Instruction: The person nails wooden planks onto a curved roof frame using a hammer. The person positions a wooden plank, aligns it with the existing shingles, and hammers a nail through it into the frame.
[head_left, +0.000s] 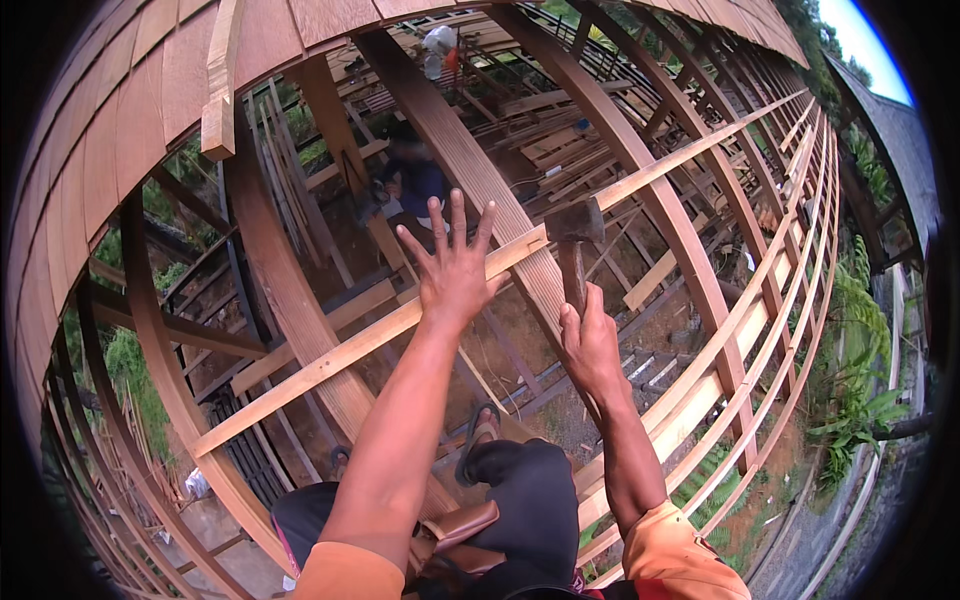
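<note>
My left hand [455,275] is open, its fingers spread, resting over a narrow wooden batten [330,366] that lies across the sloping rafters. My right hand [592,345] grips a hammer [574,225] by its handle. The hammer's dark, blocky head is raised beside the batten's right end, over a thick rafter [450,155]; whether head and batten touch, I cannot tell. Another batten [690,150] runs on from behind the hammer head toward the upper right.
Wooden shingles [130,130] cover the roof at upper left, with a loose timber piece [220,90] on them. Gaps between rafters drop to ground below, where a person [415,180] works among stacked boards [570,150]. Several battens [720,400] curve along the right. My sandalled foot [478,440] is near a rafter.
</note>
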